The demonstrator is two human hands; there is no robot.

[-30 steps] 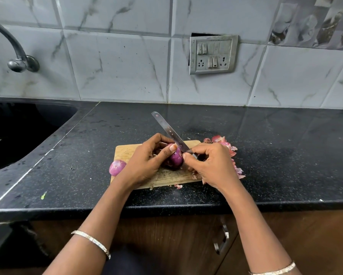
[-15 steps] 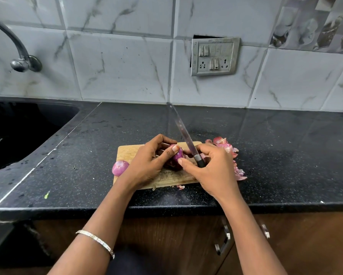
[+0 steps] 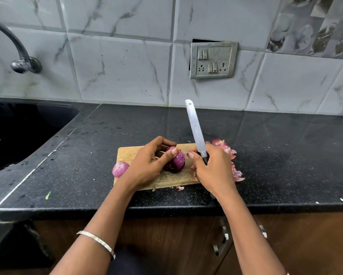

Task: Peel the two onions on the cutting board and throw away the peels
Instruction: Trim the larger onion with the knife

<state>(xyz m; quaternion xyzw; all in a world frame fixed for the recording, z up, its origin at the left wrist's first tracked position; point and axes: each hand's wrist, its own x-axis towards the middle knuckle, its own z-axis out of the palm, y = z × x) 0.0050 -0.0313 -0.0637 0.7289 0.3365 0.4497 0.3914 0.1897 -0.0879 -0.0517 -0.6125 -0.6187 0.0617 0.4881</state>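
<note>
Pinching the onion [image 3: 177,160] mid-board, left hand [image 3: 146,167] needs firm grip w/ fingertips: it's small, hard, slick. Right hand [image 3: 214,169] fists knife [image 3: 196,128].

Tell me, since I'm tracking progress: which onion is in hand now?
The onion over the cutting board, in the left hand; the other onion lies untouched at the board's left edge.

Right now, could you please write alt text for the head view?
The left hand holds an onion over a board; the right hand grips a knife, blade up. Another onion lies left, peels right.
</note>
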